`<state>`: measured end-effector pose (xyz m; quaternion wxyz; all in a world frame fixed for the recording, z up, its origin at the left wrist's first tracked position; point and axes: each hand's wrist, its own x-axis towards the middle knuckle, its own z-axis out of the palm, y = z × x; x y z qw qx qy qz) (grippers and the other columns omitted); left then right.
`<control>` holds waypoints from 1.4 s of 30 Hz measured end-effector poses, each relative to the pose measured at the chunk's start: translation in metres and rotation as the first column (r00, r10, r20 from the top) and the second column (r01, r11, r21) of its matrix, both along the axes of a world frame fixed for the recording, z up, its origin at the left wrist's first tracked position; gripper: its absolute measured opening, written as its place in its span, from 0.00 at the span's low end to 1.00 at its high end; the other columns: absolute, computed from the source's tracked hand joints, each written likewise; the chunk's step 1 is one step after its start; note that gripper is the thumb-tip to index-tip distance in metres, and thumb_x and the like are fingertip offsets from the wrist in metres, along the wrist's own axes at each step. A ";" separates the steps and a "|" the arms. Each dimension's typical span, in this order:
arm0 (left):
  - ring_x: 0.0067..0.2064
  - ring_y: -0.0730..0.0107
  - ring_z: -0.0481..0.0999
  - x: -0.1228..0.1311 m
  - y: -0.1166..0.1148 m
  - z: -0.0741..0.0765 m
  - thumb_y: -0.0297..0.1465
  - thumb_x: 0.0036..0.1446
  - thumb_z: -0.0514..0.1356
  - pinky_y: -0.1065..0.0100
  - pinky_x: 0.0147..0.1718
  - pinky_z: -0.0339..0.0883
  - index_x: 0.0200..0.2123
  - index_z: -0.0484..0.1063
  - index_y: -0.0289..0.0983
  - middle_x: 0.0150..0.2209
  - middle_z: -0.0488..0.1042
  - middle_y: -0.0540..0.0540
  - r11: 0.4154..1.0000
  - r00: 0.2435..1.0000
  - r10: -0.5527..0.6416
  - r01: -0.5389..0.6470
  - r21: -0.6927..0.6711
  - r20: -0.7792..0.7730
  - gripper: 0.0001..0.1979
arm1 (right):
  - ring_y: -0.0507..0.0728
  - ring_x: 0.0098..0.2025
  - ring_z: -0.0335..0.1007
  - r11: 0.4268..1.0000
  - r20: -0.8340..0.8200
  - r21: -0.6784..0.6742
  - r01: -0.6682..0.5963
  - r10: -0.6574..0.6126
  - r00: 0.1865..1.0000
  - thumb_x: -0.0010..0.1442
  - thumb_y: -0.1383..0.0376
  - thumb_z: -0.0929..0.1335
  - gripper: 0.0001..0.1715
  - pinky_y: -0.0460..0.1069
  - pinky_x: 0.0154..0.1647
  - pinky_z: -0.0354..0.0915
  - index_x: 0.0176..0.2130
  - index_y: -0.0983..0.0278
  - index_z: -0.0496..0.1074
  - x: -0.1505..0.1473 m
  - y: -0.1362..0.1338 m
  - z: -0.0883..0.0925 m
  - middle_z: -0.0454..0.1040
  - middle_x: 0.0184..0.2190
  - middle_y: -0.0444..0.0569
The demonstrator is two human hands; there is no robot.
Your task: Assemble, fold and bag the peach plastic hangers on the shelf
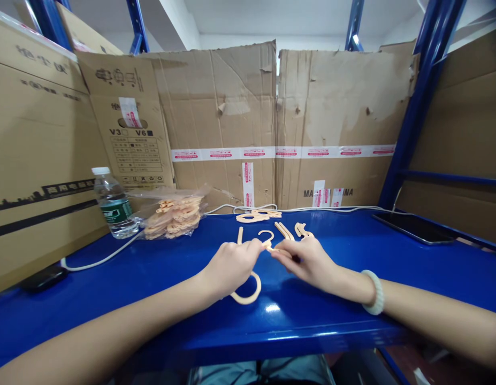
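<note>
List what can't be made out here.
All head view:
Lower end of the hook: covered by fingers of the left hand and right hand.
Whether straight tip and curved loop are one piece: left hand hides the middle.
Count of bagged pieces: overlap, wrinkled plastic.
Printed table entries: too small.
Right forearm toward the elbow: cut off, right edge.
</note>
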<state>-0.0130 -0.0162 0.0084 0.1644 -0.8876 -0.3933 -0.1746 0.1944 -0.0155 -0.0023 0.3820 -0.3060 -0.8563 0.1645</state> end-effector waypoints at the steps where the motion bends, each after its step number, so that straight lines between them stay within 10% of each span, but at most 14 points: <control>1: 0.25 0.63 0.74 0.000 0.001 0.000 0.33 0.67 0.42 0.71 0.22 0.58 0.36 0.68 0.35 0.26 0.74 0.42 0.999 1.000 0.018 -0.017 -0.030 0.022 0.17 | 0.48 0.17 0.60 0.998 0.020 0.057 0.009 -0.010 1.000 0.64 0.53 0.62 0.19 0.45 0.20 0.59 0.27 0.62 0.68 0.000 -0.001 0.001 0.68 0.17 0.42; 7: 0.31 0.61 0.77 -0.005 0.005 0.003 0.34 0.67 0.45 0.69 0.28 0.59 0.37 0.71 0.38 0.29 0.77 0.43 0.992 0.970 0.094 -0.072 -0.103 0.225 0.16 | 0.50 0.19 0.63 0.988 -0.162 -0.120 0.093 -0.112 0.980 0.63 0.51 0.62 0.22 0.46 0.20 0.60 0.27 0.63 0.68 0.012 0.010 0.025 0.70 0.19 0.44; 13: 0.18 0.70 0.69 -0.012 0.014 0.010 0.38 0.63 0.49 0.73 0.21 0.55 0.27 0.72 0.39 0.15 0.68 0.52 0.938 0.823 0.206 -0.012 -0.347 0.529 0.18 | 0.56 0.34 0.69 0.967 -0.134 0.094 0.236 -0.223 0.966 0.58 0.51 0.66 0.20 0.49 0.29 0.66 0.32 0.65 0.77 0.052 0.050 0.046 0.73 0.32 0.52; 23: 0.20 0.70 0.75 -0.011 0.028 0.010 0.40 0.61 0.54 0.74 0.19 0.65 0.31 0.65 0.34 0.21 0.75 0.46 0.600 0.349 0.572 0.438 -0.669 0.742 0.14 | 0.56 0.32 0.73 0.972 0.417 0.191 0.136 -0.206 0.885 0.50 0.74 0.65 0.15 0.50 0.34 0.69 0.31 0.63 0.81 0.073 0.086 0.025 0.77 0.32 0.51; 30: 0.23 0.71 0.77 -0.008 0.022 0.013 0.33 0.64 0.53 0.74 0.22 0.71 0.32 0.64 0.34 0.24 0.75 0.47 0.624 0.142 0.621 0.506 -0.595 0.771 0.10 | 0.57 0.35 0.73 0.964 0.522 0.230 0.131 -0.236 0.820 0.46 0.79 0.62 0.22 0.49 0.37 0.68 0.32 0.63 0.80 0.075 0.084 0.027 0.78 0.33 0.51; 37: 0.25 0.69 0.79 -0.003 0.018 0.015 0.30 0.65 0.52 0.71 0.25 0.74 0.30 0.61 0.34 0.26 0.75 0.46 0.670 0.065 0.592 0.514 -0.535 0.803 0.10 | 0.53 0.24 0.65 0.869 0.134 0.378 0.319 -0.392 0.910 0.60 0.61 0.66 0.12 0.47 0.27 0.60 0.31 0.64 0.77 0.052 0.050 0.038 0.72 0.22 0.47; 42: 0.27 0.67 0.79 -0.001 0.014 0.012 0.29 0.65 0.51 0.66 0.28 0.76 0.31 0.60 0.35 0.27 0.75 0.45 0.695 0.046 0.564 0.512 -0.504 0.825 0.08 | 0.52 0.24 0.61 0.810 0.001 0.566 0.155 -0.189 0.982 0.61 0.59 0.67 0.16 0.47 0.26 0.58 0.25 0.64 0.72 0.026 0.010 0.033 0.67 0.19 0.45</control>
